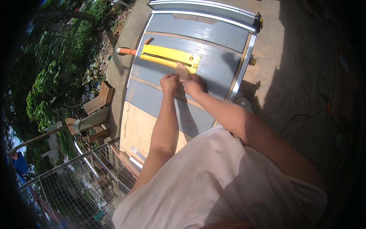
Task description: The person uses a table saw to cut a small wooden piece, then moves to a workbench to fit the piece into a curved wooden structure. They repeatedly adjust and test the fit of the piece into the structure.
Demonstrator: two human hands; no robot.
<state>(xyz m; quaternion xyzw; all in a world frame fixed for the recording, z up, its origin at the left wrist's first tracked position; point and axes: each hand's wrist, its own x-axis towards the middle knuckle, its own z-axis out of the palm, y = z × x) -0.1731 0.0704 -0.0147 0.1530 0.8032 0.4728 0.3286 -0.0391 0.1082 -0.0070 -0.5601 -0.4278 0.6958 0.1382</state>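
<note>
Both of my hands meet over the grey top of a table saw [179,44], at the near end of its long yellow insert plate [167,52]. Between them stands a small, flat, light-brown piece [182,71], perhaps wood. Its upper end overlaps the yellow plate. My left hand [169,83] is closed, with its fingertips at the piece's left lower edge. On the other side my right hand [194,84] pinches the piece's right edge, its fingers bent. The lower part of the piece is partly hidden by my fingers. No blade can be made out in the plate's slot.
A metal rip fence [206,11] crosses the saw's far end. An orange rod-like thing [126,50] sticks out at the left edge, near a small wood offcut [149,40]. A plywood panel [135,124] adjoins the near side. Wire mesh fencing [76,187] stands lower left; a dark cable [301,115] lies right.
</note>
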